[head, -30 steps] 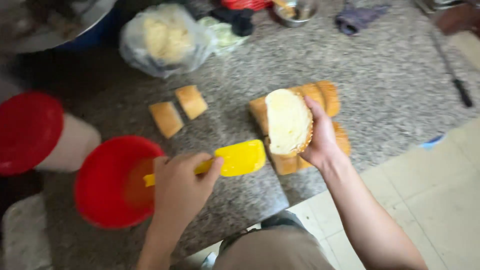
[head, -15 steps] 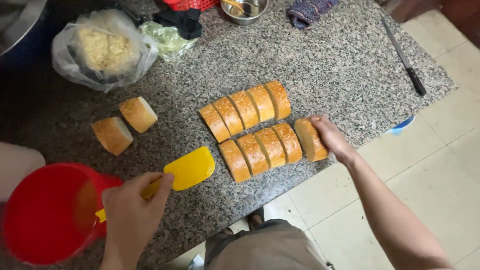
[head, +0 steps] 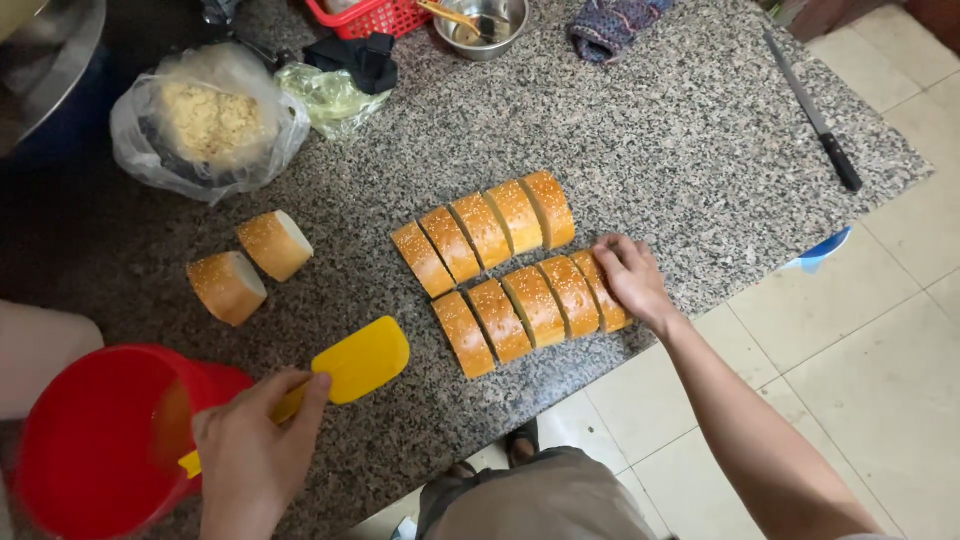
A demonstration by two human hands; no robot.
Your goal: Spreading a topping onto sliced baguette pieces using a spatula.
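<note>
Eleven pieces of sesame-topped bread lie on the speckled granite counter [head: 700, 110]. Nine of them stand packed in two slanted rows [head: 510, 270], four in the far row and five in the near one, crusts golden and rounded, sides touching. Two loose pieces [head: 250, 265] sit well apart to the left of the rows, just beside each other.

The right hand [head: 630, 275] rests on the rightmost piece of the near row, fingers curled loosely over its crust, not closed around it. The left hand [head: 255, 445] is clenched around the handle of one yellow spatula [head: 355, 365], whose smooth, flat, rounded blade hovers near the left of the rows. One red plastic bucket [head: 90, 440] stands left of that hand.

Beyond the rows lie a crumpled clear bag with pale crumbly filling [head: 205, 120], one steel bowl [head: 480, 25], a red basket [head: 365, 15], a knitted cloth [head: 615, 20], and, far right, one black-handled knife [head: 815, 115].

The near row sits close to the counter's front edge; bare granite lies open between the rows and the knife
</note>
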